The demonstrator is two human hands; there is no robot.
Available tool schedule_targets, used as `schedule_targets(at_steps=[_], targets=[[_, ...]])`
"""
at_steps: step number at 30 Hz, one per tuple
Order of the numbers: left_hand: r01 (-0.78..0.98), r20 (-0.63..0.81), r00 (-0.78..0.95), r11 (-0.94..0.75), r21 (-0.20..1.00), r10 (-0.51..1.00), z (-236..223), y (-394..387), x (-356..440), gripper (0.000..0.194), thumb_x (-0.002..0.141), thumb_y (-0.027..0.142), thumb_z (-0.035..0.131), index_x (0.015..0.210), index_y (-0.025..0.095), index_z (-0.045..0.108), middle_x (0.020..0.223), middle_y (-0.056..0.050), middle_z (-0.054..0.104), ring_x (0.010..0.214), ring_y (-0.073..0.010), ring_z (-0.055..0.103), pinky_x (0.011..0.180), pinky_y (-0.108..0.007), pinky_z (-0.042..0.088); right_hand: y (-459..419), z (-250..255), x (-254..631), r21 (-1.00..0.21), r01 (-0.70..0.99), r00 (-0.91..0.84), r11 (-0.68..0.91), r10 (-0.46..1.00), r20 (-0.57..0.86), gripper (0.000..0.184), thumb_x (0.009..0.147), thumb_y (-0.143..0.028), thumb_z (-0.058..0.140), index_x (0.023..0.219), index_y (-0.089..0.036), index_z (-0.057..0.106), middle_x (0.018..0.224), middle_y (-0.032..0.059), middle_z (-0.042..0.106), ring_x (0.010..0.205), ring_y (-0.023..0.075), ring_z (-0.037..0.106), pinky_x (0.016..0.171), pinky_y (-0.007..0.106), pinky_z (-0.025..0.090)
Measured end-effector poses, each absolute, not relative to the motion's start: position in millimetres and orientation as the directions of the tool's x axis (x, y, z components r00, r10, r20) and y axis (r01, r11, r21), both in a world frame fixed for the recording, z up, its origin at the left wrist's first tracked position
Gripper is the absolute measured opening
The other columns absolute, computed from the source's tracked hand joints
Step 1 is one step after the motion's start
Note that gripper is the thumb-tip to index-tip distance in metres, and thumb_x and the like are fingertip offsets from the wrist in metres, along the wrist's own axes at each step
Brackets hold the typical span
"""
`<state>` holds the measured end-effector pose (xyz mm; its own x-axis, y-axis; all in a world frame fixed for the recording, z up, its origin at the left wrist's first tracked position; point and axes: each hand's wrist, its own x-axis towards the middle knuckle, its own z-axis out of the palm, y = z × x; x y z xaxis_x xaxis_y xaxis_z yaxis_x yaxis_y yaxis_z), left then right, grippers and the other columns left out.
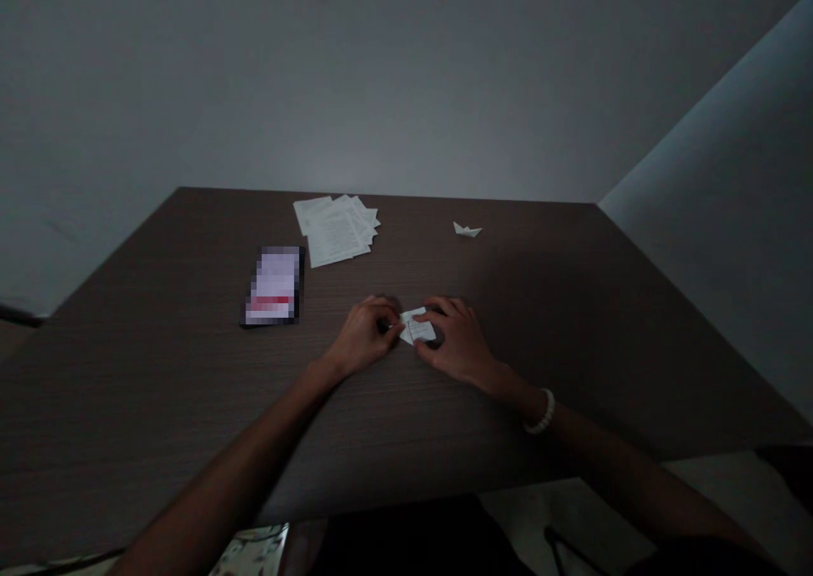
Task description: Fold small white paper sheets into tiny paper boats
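Note:
A small folded piece of white printed paper (pixel 419 330) lies on the table between my two hands. At its left corner, the thumb and index finger of my left hand (pixel 372 332) are pinched together on the paper. My right hand (pixel 461 339) comes from the other side, its thumb at the near edge and its index finger on the far part, gripping the paper. A crease runs across the paper near its left side. Some of the paper's right side is hidden under the right fingers.
A dark brown wooden table (pixel 190 407) stands against a grey wall. Fanned printed paper sheets (pixel 336 230) lie at the back left. A phone (pixel 274 286) with a blurred lit screen is in front of them. A small folded paper boat (pixel 467 230) sits at the back right.

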<state>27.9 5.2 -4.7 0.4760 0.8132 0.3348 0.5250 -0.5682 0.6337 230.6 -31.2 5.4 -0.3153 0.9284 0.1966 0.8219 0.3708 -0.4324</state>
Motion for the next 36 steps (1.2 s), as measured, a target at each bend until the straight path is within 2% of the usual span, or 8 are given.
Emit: schedule_targets(at_steps=[11, 25, 30, 36], targets=[[0.594, 0.301, 0.443, -0.528, 0.607, 0.844, -9.2, 5.1, 32.7, 0.007, 0.078, 0.017, 0.062, 0.070, 0.017, 0.063, 0.088, -0.007, 0.067, 0.086, -0.0230, 0.061, 0.081, -0.041, 0.051, -31.4, 4.0, 230.4, -0.435, 0.820, -0.309, 0.372, 0.927, 0.211, 0.037, 0.074, -0.030, 0.070, 0.110, -0.026, 0.067, 0.126, 0.0053, 0.057, 0.115, 0.0279, 0.047, 0.095, 0.046, 0.038], [0.586, 0.311, 0.430, -0.525, 0.617, 0.847, -10.5, 3.4, 34.2, 0.009, 0.077, 0.016, 0.061, 0.068, 0.017, 0.059, 0.087, -0.006, 0.065, 0.086, -0.0222, 0.059, 0.081, -0.039, 0.049, -29.7, 5.3, 229.6, -0.424, 0.831, -0.307, 0.359, 0.933, 0.187, 0.033, 0.075, -0.030, 0.069, 0.108, -0.026, 0.068, 0.126, 0.0056, 0.057, 0.114, 0.0281, 0.047, 0.093, 0.045, 0.037], [0.587, 0.313, 0.432, -0.527, 0.615, 0.846, -10.6, 3.6, 34.8, 0.009, 0.076, 0.013, 0.061, 0.069, 0.018, 0.058, 0.086, -0.005, 0.065, 0.086, -0.0211, 0.059, 0.082, -0.037, 0.047, -30.9, 4.7, 226.9, -0.422, 0.833, -0.289, 0.357, 0.932, 0.217, 0.027, 0.081, -0.036, 0.067, 0.105, -0.025, 0.069, 0.124, 0.0054, 0.058, 0.113, 0.0265, 0.047, 0.094, 0.044, 0.036], [0.587, 0.304, 0.430, -0.519, 0.622, 0.850, -8.9, 2.8, 35.6, 0.009, 0.075, 0.013, 0.062, 0.068, 0.018, 0.058, 0.087, -0.005, 0.065, 0.086, -0.0211, 0.058, 0.082, -0.037, 0.046, -29.0, 1.1, 224.8, -0.408, 0.845, -0.266, 0.346, 0.934, 0.240, 0.028, 0.077, -0.040, 0.072, 0.101, -0.025, 0.069, 0.121, 0.0063, 0.059, 0.111, 0.0276, 0.047, 0.093, 0.044, 0.036]])
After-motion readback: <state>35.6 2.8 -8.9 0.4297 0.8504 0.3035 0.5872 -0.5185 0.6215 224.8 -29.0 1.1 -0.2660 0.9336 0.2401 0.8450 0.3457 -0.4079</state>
